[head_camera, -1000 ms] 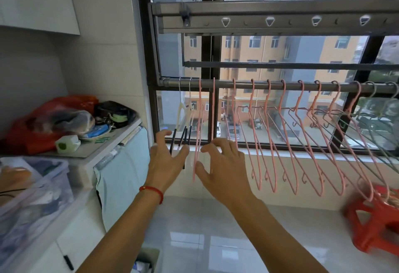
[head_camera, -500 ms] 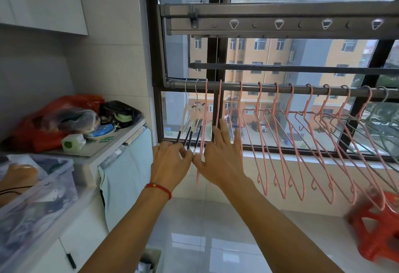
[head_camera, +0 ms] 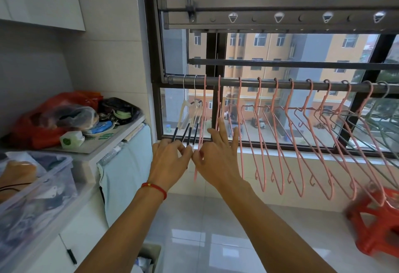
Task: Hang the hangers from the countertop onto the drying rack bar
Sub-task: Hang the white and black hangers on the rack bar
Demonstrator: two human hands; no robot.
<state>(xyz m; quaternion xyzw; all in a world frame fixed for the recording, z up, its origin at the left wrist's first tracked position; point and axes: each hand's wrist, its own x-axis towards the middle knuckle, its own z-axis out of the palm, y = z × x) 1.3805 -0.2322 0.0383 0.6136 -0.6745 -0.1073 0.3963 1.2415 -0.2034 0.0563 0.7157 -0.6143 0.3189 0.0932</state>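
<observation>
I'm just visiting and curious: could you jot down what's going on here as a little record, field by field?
Place: tiled laundry corner by a window
Rack: grey metal drying rack bar across the window
On the bar: row of pink wire hangers; two cream hangers with black-tipped arms at the left end
Left hand: fingers curled at the black tips
Right hand: thumb and forefinger pinching a pink hanger, other fingers straight
Countertop: red plastic bag and clutter; no hangers visible there
Floor: red plastic stool, right
</observation>
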